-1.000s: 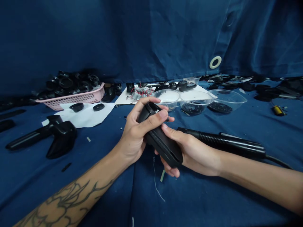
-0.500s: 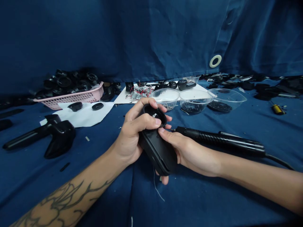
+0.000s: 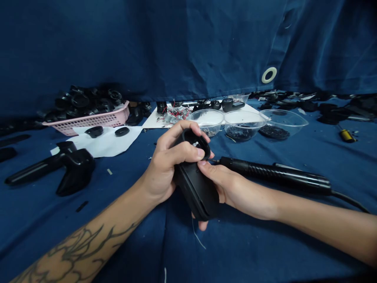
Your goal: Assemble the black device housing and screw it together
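Both hands grip a black plastic housing (image 3: 196, 192) with a round open collar at its upper end. My left hand (image 3: 169, 161) is closed around the collar, its thumb pressing on the near rim and its fingers curled over the far side. From the right, my right hand (image 3: 226, 181) holds the body, with its thumb tip just below the collar and fingers reaching underneath. Something small and pale shows inside the collar. Close to the right hand lies a black corded electric screwdriver (image 3: 275, 175). A thin white thread (image 3: 198, 236) trails below the housing.
At left are a pink basket (image 3: 91, 121) of black parts, a white sheet (image 3: 101, 146) with two black caps, and black handle-shaped pieces (image 3: 75, 173). Clear bowls (image 3: 244, 127), a white board (image 3: 151, 120) with wired parts, and a yellow-handled tool (image 3: 347, 136) lie further back.
The housing has tilted slightly in my hands, and its collar has shifted a little to the right. Both hands keep their hold. The whole view has moved slightly.
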The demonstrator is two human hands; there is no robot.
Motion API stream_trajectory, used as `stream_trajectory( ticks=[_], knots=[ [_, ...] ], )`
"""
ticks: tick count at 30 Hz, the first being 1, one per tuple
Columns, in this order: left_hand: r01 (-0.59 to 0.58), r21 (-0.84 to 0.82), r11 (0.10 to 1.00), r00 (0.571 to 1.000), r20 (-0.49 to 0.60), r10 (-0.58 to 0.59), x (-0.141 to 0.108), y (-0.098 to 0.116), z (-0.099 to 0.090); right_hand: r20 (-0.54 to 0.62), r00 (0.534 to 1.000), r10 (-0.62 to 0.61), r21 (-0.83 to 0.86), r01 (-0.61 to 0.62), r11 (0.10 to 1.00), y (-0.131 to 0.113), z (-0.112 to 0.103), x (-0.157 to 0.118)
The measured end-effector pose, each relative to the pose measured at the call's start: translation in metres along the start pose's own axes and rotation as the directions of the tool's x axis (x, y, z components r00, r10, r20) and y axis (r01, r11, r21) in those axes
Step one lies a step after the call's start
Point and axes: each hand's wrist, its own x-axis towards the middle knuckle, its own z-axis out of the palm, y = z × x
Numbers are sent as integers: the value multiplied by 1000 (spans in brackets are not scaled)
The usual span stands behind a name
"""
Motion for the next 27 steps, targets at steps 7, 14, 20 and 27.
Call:
stream_trajectory(
  ticks=[7, 14, 20, 27],
  knots=[
    [-5, 33, 999, 1000, 20, 5, -1, 0, 0, 20, 1000, -12, -30, 13, 999, 2, -1, -1],
    [1, 32, 999, 999, 34, -2, -1, 0, -1, 36, 999, -5, -36, 7, 999, 3, -2, -2],
    [-4, 71, 997, 999, 36, 1, -1, 1, 0, 47, 999, -25, -48, 27, 998, 2, -1, -1],
    [-11, 67, 998, 1000, 29, 9, -1, 1, 0, 54, 998, -26, -57, 29, 998, 2, 0, -2]
  ],
)
